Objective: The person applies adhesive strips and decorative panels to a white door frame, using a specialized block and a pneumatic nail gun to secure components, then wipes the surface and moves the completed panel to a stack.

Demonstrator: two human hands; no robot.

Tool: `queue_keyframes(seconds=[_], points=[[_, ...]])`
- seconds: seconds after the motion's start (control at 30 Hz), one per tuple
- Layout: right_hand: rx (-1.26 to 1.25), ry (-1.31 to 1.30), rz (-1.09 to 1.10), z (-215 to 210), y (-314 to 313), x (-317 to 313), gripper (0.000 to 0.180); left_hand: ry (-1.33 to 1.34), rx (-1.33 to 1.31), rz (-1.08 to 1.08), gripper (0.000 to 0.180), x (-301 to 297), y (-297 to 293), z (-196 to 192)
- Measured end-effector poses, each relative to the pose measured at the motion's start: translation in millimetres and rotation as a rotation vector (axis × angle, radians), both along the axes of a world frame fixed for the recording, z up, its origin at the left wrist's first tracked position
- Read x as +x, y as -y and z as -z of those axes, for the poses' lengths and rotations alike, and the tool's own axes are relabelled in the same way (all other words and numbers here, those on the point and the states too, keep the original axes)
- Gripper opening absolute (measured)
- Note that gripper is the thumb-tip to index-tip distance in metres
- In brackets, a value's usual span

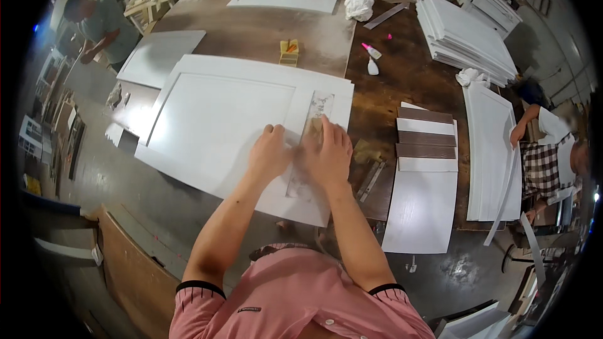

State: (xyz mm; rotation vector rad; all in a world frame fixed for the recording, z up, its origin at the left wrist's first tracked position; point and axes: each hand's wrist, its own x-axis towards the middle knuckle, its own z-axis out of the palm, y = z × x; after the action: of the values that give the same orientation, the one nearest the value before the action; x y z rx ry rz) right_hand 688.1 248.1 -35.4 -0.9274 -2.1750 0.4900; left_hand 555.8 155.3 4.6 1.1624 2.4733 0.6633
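A large white panel door (pixel 220 113) lies in front of me on the table. Along its right part runs a narrow strip (pixel 322 102) with grey smudged marks. My right hand (pixel 330 154) is over this strip with bent fingers, its thumb side smeared by motion. A small tan patch shows at its fingertips; I cannot make out what it is. Close by on the left, my left hand (pixel 270 154) rests over the door with its fingers curled in. Whatever it may hold is hidden.
Brown and white sample boards (pixel 426 144) lie to the right, near a metal strip (pixel 370 181). Glue bottles (pixel 372 66) and a yellow box (pixel 289 52) sit beyond the door. White panels (pixel 465 37) are stacked far right. Co-workers handle panels opposite and at right.
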Motion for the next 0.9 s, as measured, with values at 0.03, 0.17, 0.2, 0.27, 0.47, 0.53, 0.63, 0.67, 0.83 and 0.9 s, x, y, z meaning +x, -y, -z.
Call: queue_keyframes(seconds=[0.03,0.17,0.2,0.27,0.47,0.53,0.63,0.67,0.83,0.9], points=[[-0.011,-0.007,-0.009,0,-1,0,0.064,-0.004,-0.008,-0.002,0.057,1,1,-2],[-0.047,-0.007,-0.032,3,-2,-1,0.064,-0.021,-0.019,-0.019,0.057,7,2,-11],[-0.102,-0.030,-0.032,3,-1,-2,0.064,-0.025,-0.016,-0.024,0.057,8,3,-10],[-0.190,0.036,-0.042,-1,1,-2,0.065,-0.093,0.047,0.007,0.056,9,8,1],[-0.223,-0.106,0.001,12,-6,0,0.070,-0.235,0.132,0.228,0.052,9,43,22],[-0.175,-0.182,0.121,22,-5,1,0.073,-0.336,0.126,0.256,0.053,12,48,25],[-0.623,-0.382,0.003,23,-8,6,0.079,-0.473,0.112,0.237,0.055,17,47,34],[-0.614,-0.328,0.028,22,-6,7,0.080,-0.480,0.077,0.257,0.056,17,44,30],[-0.534,-0.202,0.028,17,-6,13,0.082,-0.545,-0.036,0.359,0.056,12,34,30],[-0.464,-0.185,0.018,22,-7,15,0.083,-0.518,-0.109,0.433,0.058,3,28,21]])
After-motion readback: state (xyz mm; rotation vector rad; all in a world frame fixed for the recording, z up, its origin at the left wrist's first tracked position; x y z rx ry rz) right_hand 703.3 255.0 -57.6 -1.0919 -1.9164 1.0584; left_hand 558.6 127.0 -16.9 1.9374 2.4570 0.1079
